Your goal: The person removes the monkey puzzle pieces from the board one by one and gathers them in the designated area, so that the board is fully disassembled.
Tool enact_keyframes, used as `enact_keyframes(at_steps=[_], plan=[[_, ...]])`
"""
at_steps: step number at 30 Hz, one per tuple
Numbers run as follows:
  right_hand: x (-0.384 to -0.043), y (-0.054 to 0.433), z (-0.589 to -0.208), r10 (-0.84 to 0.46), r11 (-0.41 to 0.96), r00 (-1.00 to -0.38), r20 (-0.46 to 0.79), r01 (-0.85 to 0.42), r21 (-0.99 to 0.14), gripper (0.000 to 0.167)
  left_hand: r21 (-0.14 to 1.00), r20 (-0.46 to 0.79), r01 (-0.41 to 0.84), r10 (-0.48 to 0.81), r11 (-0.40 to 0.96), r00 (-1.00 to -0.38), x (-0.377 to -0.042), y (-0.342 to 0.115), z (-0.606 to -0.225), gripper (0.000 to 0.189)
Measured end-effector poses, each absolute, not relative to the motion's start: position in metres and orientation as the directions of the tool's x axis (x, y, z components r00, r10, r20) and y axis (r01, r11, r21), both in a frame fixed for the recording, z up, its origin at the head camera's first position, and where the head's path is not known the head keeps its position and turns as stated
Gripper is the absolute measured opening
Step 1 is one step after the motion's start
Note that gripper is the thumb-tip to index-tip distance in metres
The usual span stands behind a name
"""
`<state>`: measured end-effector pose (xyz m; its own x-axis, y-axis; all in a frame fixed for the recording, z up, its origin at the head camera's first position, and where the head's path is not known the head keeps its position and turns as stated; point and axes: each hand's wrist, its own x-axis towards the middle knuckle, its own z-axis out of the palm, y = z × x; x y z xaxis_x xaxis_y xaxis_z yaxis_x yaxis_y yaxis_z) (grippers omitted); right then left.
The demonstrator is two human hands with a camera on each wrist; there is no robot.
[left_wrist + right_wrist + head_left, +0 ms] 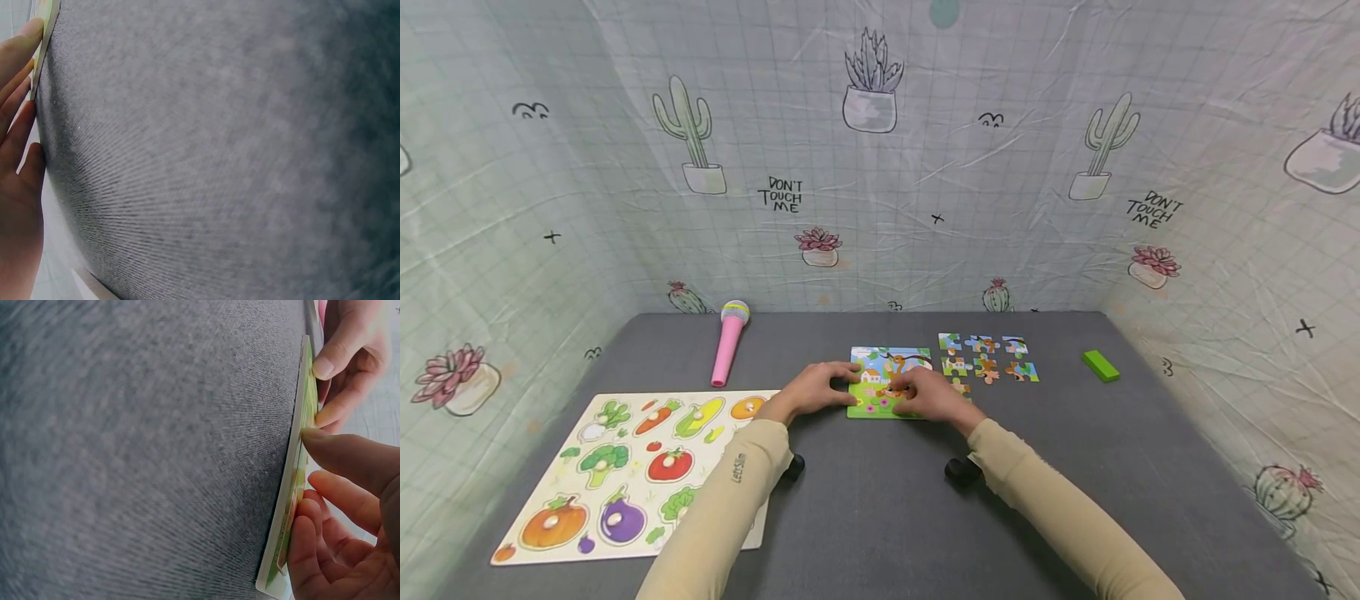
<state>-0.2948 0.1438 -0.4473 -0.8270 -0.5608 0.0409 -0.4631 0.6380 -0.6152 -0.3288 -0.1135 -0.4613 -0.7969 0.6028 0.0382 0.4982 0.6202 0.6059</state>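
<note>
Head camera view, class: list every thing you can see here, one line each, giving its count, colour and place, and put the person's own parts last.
Jigsaw puzzle board: one, green-edged with a colourful picture, middle of the table, under both hands.
Loose jigsaw pieces: about eight, multicoloured, laid in rows right of the board.
Green block: one, bright green, far right of the table.
Toy microphone: one, pink with a yellow-and-silver head, back left.
Vegetable peg puzzle: one, cream board with coloured vegetables, near left.
Table: one, grey cloth-covered.
Backdrop: one, pale grid fabric printed with cacti.
Left hand: one, touching the board's left edge.
Right hand: one, resting on the board's right part.
Sleeves: two, beige.
</note>
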Motion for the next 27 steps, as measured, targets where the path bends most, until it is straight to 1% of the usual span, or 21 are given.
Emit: enact_keyframes(at_steps=[5, 11, 19, 27], plan=[[-0.2932, 0.1417, -0.4459, -0.556, 0.663, -0.830, 0.043, -0.474, -0.580, 0.034, 0.611, 0.041, 0.501, 0.607, 0.613, -0.794, -0.3278, -0.1142, -0.4597, 0.041], [-0.2900, 0.1415, -0.4432, -0.539, 0.669, -0.842, 0.024, -0.446, -0.595, 0.035, 0.611, 0.038, 0.502, 0.610, 0.612, -0.791, -0.3310, -0.1141, -0.4634, 0.042], [-0.2886, 0.1408, -0.4422, -0.552, 0.665, -0.831, 0.068, -0.488, -0.564, 0.033, 0.624, 0.051, 0.505, 0.614, 0.596, -0.788, -0.3313, -0.1141, -0.4642, 0.042], [-0.2902, 0.1420, -0.4430, -0.569, 0.652, -0.819, 0.073, -0.504, -0.566, 0.033, 0.618, 0.034, 0.502, 0.617, 0.605, -0.786, -0.3317, -0.1141, -0.4639, 0.043]])
